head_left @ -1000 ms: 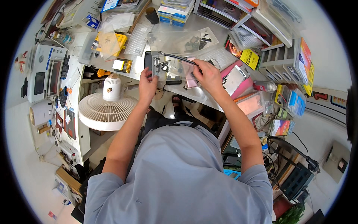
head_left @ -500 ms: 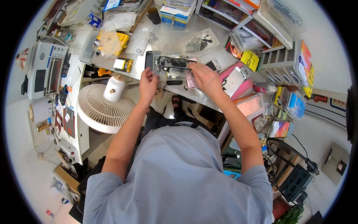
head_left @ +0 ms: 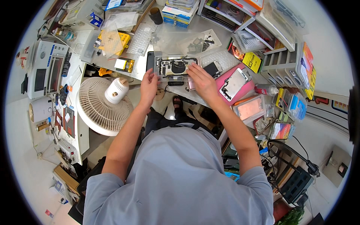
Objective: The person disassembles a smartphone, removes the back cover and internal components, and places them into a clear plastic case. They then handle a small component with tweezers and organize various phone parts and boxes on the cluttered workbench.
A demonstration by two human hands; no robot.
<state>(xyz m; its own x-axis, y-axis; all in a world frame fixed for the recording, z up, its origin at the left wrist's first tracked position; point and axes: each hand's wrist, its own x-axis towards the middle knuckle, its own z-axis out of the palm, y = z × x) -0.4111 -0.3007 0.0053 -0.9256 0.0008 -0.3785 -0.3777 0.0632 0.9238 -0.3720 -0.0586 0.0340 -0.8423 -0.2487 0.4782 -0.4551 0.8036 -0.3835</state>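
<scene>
A phone housing (head_left: 174, 67) with exposed dark inner parts lies flat inside a clear plastic box (head_left: 162, 78). Its hinged lid (head_left: 165, 40) is swung back on the far side, over a few small dark parts. My left hand (head_left: 149, 87) has its fingers closed on the box's left edge. At the other end, my right hand (head_left: 203, 80) rests stretched-out fingers over the housing's right end, which they partly cover. Just right of that hand lie a dark phone part (head_left: 213, 69) and a pink mat (head_left: 246, 86) bearing a white phone screen (head_left: 235, 84).
A white fan (head_left: 105, 101) stands left of my left forearm. Bubble wrap (head_left: 141, 39) and a yellow-and-white battery pack (head_left: 124, 65) lie at the back left. A white tray of small parts (head_left: 212, 37) sits beyond the box. Drawers (head_left: 280, 67) and a spray can (head_left: 266, 89) line the right.
The phone housing, tilted up in my right hand before, now lies flat in the box. My right hand's fingers have straightened over its end. The fan head has turned.
</scene>
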